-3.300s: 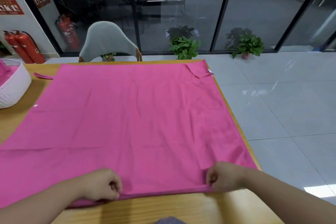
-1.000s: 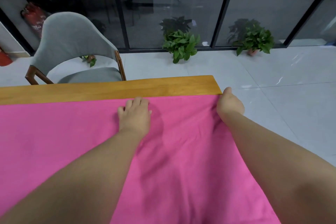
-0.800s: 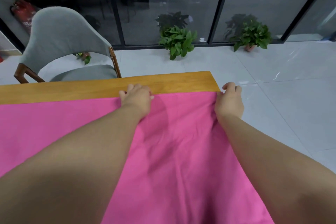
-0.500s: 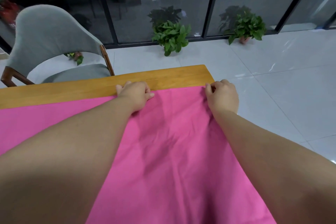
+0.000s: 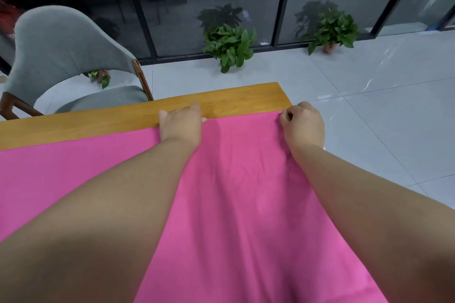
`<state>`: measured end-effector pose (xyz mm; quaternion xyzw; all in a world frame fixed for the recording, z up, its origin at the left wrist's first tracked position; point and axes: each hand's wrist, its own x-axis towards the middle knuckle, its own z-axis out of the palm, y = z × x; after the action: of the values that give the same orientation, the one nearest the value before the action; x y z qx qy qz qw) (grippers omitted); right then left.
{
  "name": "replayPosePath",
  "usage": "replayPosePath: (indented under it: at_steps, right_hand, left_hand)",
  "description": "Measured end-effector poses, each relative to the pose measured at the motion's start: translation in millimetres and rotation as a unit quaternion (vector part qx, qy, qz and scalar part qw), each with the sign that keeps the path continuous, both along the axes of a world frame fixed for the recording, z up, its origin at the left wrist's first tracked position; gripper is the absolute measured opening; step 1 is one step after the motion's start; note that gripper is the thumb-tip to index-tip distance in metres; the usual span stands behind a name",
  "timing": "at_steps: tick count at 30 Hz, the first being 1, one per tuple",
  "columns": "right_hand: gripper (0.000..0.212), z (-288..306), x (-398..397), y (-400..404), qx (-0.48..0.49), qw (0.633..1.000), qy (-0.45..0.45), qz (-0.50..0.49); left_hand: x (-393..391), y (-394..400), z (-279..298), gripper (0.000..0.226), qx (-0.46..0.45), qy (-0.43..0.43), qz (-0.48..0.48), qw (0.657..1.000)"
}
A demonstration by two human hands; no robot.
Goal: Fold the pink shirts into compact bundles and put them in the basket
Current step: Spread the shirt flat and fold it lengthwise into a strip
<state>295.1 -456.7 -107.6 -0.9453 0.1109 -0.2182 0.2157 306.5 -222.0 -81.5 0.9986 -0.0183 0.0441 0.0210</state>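
At the table's (image 5: 103, 120) far edge, both my hands pinch the pink shirt's (image 5: 236, 179) far hem: left hand (image 5: 181, 125) mid-hem, right hand (image 5: 302, 125) at the corner; cloth stretches back toward me.

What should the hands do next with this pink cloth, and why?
Probably draw the far edge back toward the body to make the next fold. Both hands, the left hand and the right hand, already sit curled at the far edge of the pink shirt, which still lies spread wide on the table.
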Motion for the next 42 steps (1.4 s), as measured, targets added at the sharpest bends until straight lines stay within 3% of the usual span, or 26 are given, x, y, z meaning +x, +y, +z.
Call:
replayPosePath:
  at_steps: [3, 6, 12, 19, 23, 26, 31, 42]
  right_hand:
    - [0.028, 0, -1, 1, -0.008, 1.0, 0.001, 0.001]
    - [0.029, 0, -1, 2, -0.016, 1.0, 0.007, 0.001]
    - [0.029, 2, -1, 2, -0.027, 1.0, 0.008, 0.003]
    - [0.031, 3, -2, 3, -0.044, 0.999, 0.009, 0.003]
    - [0.031, 1, -1, 4, -0.053, 0.999, 0.008, -0.002]
    - [0.031, 1, 0, 3, -0.059, 0.998, 0.006, -0.007]
    - [0.028, 1, 0, 3, -0.067, 0.998, 0.001, -0.008]
    - [0.029, 5, -1, 6, -0.101, 0.995, 0.016, -0.014]
  left_hand:
    - [1, 16, -1, 0.03, -0.05, 0.008, 0.008, 0.999]
    - [1, 45, 3, 0.027, -0.109, 0.051, -0.045, 0.992]
    - [3, 85, 10, 0.023, -0.084, 0.091, -0.059, 0.991]
    - [-1, 81, -1, 0.031, 0.016, 0.007, -0.038, 0.999]
    - [-2, 105, -4, 0.04, -0.022, -0.002, -0.026, 0.999]
    - [-4, 141, -1, 0.04, -0.066, -0.004, -0.068, 0.996]
    - [-8, 191, 0, 0.036, -0.047, -0.007, -0.115, 0.992]
    - [2, 196, -8, 0.035, -0.02, -0.031, -0.037, 0.999]
